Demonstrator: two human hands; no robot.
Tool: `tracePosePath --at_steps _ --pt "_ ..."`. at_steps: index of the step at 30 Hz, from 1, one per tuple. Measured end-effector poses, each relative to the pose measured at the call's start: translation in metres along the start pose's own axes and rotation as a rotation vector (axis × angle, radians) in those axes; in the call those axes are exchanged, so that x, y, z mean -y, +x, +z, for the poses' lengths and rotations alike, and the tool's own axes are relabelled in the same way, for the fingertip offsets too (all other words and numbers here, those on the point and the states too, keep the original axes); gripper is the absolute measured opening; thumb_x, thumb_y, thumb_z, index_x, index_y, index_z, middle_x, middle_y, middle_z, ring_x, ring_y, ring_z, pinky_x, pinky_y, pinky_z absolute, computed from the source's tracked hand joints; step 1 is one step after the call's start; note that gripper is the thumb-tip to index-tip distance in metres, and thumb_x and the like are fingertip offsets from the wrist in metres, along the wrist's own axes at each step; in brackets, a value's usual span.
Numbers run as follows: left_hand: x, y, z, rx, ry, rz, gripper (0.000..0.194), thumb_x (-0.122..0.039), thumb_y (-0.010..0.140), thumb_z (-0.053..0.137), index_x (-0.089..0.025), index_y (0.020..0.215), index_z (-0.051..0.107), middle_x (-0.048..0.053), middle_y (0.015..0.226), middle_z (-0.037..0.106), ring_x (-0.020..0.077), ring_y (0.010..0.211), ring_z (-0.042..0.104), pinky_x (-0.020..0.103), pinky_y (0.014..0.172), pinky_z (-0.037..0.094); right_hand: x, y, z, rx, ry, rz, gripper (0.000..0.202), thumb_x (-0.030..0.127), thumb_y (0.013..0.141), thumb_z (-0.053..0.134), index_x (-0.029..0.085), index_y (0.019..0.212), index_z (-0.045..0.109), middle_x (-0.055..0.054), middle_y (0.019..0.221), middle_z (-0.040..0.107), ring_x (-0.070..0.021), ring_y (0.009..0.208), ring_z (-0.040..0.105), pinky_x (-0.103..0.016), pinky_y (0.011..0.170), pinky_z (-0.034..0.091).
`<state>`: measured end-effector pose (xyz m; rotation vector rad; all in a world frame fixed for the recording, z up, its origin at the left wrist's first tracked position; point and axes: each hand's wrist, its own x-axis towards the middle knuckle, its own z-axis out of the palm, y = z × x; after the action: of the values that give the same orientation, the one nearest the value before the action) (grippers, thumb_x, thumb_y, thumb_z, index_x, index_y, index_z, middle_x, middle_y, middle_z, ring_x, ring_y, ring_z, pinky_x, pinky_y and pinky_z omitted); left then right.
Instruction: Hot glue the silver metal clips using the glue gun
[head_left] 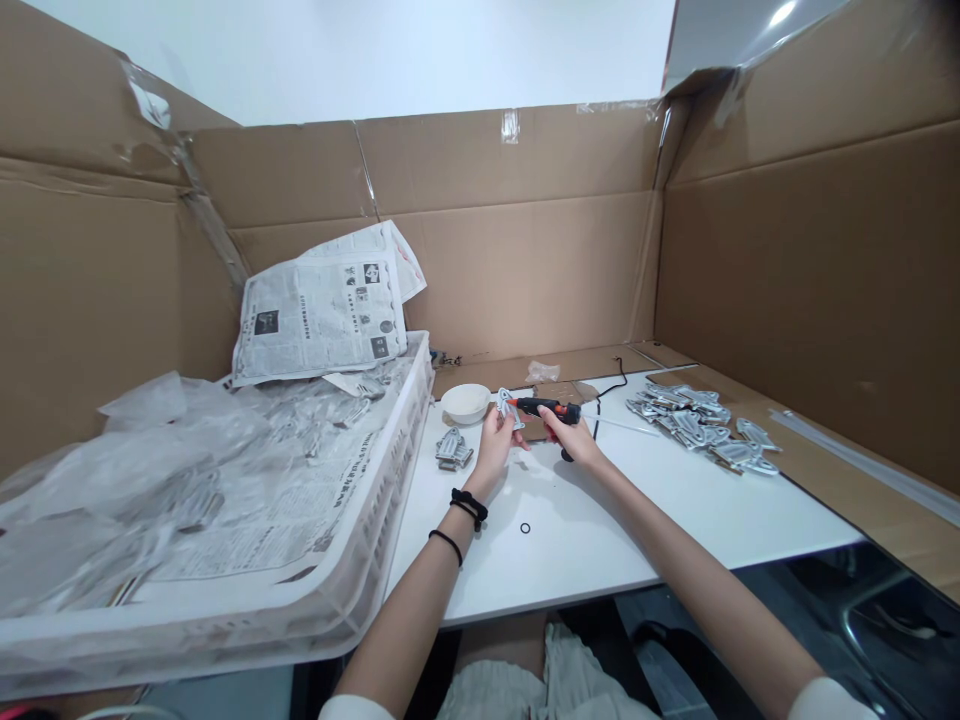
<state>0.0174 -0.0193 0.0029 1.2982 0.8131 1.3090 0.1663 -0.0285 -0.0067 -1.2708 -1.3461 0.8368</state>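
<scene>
My left hand [495, 445] pinches a small grey-and-white flat piece [511, 410] above the white board, its fingers closed on the lower edge. In my right hand [571, 438] is a black glue gun [551, 408] with an orange tip, my fingers wrapped round its handle. The gun's nozzle points left and meets or nearly meets the piece; I cannot tell which. A clear glue stick [622, 424] sticks out of its back end. Close to my left hand are a white bowl [466, 402] and a small pile of similar grey pieces [453, 450].
A bigger heap of grey pieces [701, 425] lies on the right of the white board [600, 545]. At left stands a white plastic crate [375, 570] with newspaper [322, 310] and plastic bags. A small black ring [525, 528] lies in front. Cardboard walls [517, 270] surround the work area.
</scene>
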Motion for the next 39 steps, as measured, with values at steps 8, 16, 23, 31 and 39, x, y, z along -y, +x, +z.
tracePosePath --at_steps 8,16,23,31,39 --pt "0.002 0.001 -0.001 0.008 0.007 -0.001 0.031 -0.035 0.082 0.057 -0.014 0.104 0.05 0.007 0.091 0.064 0.0055 0.048 0.046 0.023 0.048 0.049 -0.002 0.002 0.0 0.011 0.018 -0.004 0.049 0.063 0.078 0.052 0.017 0.062 0.052 0.0 0.052 0.046 -0.0131 0.053 0.044 -0.026 0.055 0.035" --pt "0.006 0.004 -0.003 -0.006 0.012 -0.013 0.03 -0.036 0.082 0.058 -0.014 0.101 0.049 0.007 0.09 0.064 0.0055 0.049 0.046 0.023 0.049 0.05 -0.001 0.001 0.0 0.022 0.019 -0.011 0.051 0.065 0.077 0.052 0.017 0.061 0.051 -0.001 0.054 0.049 -0.0133 0.055 0.046 -0.026 0.056 0.035" --pt "0.009 0.005 -0.005 -0.022 0.07 -0.014 0.023 -0.038 0.088 0.051 -0.016 0.094 0.046 0.002 0.077 0.057 0.0062 0.046 0.045 0.024 0.046 0.048 0.005 -0.001 0.001 -0.022 0.073 0.023 0.054 0.067 0.076 0.053 0.016 0.059 0.052 -0.003 0.056 0.054 -0.0112 0.05 0.043 -0.025 0.049 0.032" --pt "0.01 0.009 -0.012 -0.132 0.264 0.037 0.019 -0.027 0.087 0.049 -0.02 0.095 0.033 -0.004 0.068 0.055 0.0059 0.04 0.041 0.019 0.04 0.036 0.009 0.008 -0.012 -0.275 0.337 0.081 0.057 0.07 0.071 0.056 0.015 0.059 0.051 -0.004 0.055 0.056 -0.0078 0.041 0.041 -0.022 0.038 0.03" --pt "-0.005 0.015 -0.027 -0.411 0.431 0.269 0.025 -0.034 0.08 0.06 -0.016 0.067 0.047 -0.002 0.062 0.049 0.009 0.057 0.043 0.021 0.056 0.035 0.003 0.017 -0.023 -0.466 0.399 0.162 0.049 0.061 0.075 0.058 0.015 0.058 0.053 -0.002 0.052 0.054 -0.0069 0.039 0.04 -0.021 0.037 0.03"
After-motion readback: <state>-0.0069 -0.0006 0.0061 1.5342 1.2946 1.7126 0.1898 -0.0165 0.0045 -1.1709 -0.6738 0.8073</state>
